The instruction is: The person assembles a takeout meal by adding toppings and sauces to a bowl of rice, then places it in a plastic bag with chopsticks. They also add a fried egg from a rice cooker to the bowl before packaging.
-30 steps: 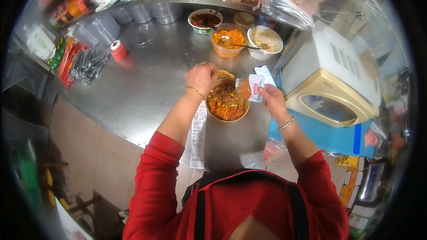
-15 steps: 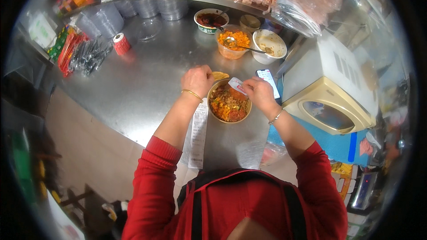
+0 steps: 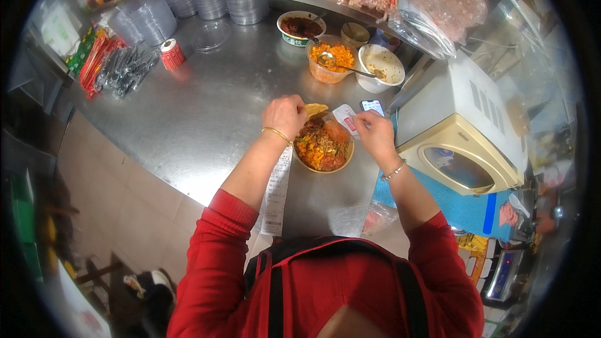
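Note:
A round bowl of mixed food, with brown mince and yellow-orange bits, stands on the steel counter in front of me. At its far left rim, my left hand is closed, fingertips on a flat golden-brown crisp piece that leans over the bowl. My right hand pinches a small white packet with red print beside the bowl's far right rim. An orange-red patch shows on the food below the packet; I cannot tell if it belongs to the packet. A paper receipt lies beneath my left wrist.
Behind the bowl stand a tub of orange diced food with a spoon, a white tub and a dark sauce bowl. A phone and a cream-white appliance are at right. A red-labelled roll stands at left.
My right hand has drawn the packet outward, right of the bowl's far rim. The crisp piece has tilted and now reaches further over the bowl, with my left hand still at its edge.

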`<state>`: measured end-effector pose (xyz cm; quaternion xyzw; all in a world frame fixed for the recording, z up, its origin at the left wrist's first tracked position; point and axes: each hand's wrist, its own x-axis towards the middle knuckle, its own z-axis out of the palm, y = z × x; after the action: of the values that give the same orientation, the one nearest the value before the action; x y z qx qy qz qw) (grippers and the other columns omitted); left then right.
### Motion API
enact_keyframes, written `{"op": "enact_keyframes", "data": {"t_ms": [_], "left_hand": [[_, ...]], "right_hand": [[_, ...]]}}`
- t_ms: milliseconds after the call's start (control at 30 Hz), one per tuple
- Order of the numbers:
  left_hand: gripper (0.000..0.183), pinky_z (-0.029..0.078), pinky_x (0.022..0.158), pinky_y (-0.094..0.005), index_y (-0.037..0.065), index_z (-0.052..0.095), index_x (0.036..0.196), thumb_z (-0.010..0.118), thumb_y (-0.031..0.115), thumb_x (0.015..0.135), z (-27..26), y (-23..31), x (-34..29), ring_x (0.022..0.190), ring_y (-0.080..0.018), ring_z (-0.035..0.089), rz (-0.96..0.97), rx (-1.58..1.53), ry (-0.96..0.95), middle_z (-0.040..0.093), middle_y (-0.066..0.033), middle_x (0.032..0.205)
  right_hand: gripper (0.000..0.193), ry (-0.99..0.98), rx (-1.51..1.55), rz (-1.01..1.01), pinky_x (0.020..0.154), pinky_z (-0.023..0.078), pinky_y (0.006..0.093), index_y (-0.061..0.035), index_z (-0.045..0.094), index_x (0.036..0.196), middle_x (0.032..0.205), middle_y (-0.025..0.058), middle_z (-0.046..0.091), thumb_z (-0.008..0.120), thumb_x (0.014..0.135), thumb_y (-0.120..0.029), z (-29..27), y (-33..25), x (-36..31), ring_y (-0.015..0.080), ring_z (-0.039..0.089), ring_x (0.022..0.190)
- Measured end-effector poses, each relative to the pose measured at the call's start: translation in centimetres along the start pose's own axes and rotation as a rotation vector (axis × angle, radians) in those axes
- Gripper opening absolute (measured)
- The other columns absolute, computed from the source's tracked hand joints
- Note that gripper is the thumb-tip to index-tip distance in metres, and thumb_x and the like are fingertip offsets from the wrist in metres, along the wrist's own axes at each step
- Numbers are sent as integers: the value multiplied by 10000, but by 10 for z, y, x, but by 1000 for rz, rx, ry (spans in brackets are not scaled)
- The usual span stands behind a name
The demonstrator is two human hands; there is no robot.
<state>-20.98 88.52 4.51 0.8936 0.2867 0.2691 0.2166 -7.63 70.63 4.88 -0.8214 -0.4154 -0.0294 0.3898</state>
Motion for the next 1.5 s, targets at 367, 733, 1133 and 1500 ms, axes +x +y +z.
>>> {"op": "enact_keyframes", "data": {"t_ms": [367,733,1133,1500], "left_hand": [[58,504,631,-415,95,645,720,620,144,700,23,11,-10,679,-325,619,-18,-19,-61,645,-126,737],[60,500,635,-422,100,638,736,624,153,712,42,8,-10,731,-326,616,69,25,-130,638,-121,792],[517,476,698,-373,102,532,1035,779,279,616,55,19,-48,819,-261,595,39,-185,-280,606,-59,838],[407,458,744,-383,102,576,972,759,228,630,58,25,-52,868,-273,570,115,-131,-161,584,-69,863]], "right_hand": [[98,-32,-7,-2,612,483,354,-61,665,782,775,99,632,654,750,-153,-5,8,-13,286,610,670],[121,29,16,19,611,484,359,-49,663,794,778,114,632,657,760,-166,-3,17,-19,295,611,673],[104,68,22,24,612,485,357,-55,664,790,773,110,633,661,743,-148,1,16,-20,296,611,676],[118,133,32,67,615,490,343,-52,666,806,784,118,638,652,749,-155,-7,22,-25,280,625,684]]}}
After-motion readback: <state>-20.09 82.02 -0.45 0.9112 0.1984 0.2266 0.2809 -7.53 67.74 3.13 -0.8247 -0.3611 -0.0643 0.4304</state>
